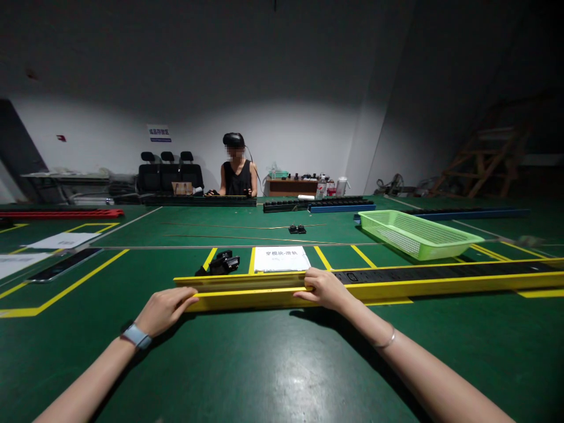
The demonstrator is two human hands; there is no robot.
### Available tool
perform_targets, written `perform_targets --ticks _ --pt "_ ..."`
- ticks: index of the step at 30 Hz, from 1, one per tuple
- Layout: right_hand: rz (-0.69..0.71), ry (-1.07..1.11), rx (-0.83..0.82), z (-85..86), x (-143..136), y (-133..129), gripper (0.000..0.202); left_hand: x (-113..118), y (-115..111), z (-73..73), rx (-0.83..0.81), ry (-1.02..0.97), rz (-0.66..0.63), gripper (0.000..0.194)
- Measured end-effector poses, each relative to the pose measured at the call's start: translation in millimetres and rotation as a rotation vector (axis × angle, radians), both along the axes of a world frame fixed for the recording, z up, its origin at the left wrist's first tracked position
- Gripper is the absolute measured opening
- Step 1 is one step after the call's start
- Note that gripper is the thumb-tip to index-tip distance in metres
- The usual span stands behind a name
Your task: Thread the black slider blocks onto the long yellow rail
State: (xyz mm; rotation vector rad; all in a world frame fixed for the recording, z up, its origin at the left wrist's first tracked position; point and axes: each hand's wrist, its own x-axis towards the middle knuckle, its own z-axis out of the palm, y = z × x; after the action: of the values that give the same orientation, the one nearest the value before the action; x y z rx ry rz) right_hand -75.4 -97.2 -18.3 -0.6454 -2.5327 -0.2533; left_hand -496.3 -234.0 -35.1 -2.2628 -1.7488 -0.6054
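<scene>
While L grip (165, 310) pinches yellow rail (251, 300) nr end, R grip (325, 288) clasps it rightward.

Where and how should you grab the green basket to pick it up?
Probably by the rim, one hand at each end, from above. The basket sits upright, its open top facing up, and its walls stand above its floor, so fingers could curl over the edge.

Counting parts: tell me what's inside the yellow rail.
Black pieces lie inside the rail, right of the right hand; none show left of it. The front wall hides the bottom, and that hand covers some.
</scene>
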Motion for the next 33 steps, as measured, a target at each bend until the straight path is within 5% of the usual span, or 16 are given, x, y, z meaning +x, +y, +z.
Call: perform_targets --ticks 12,20,23,27,33 --pt "-0.093 -0.004 0.05 -0.1 13.5 3.2 0.048 2.9 -1.2 0.4 0.009 -0.024 0.005 0.037" --pt "-0.121 0.047 0.103 0.7 -4.7 -3.3 0.04 10.6 -1.2 1.2 0.034 -0.017 0.029 0.036" --pt "0.019 0.067 0.136 3.6 -17.6 -19.1 0.023 18.6 0.5 1.3 0.031 -0.018 0.01 0.035" --pt "0.409 -0.089 0.1 -2.7 -37.0 -52.0 0.025 47.1 7.7 0.6 0.038 -0.041 -0.054 0.036" --pt "0.533 -0.169 -0.052 -29.9 -53.4 -73.1 0.022 114.2 42.0 1.3 0.003 -0.053 -0.127 0.036"
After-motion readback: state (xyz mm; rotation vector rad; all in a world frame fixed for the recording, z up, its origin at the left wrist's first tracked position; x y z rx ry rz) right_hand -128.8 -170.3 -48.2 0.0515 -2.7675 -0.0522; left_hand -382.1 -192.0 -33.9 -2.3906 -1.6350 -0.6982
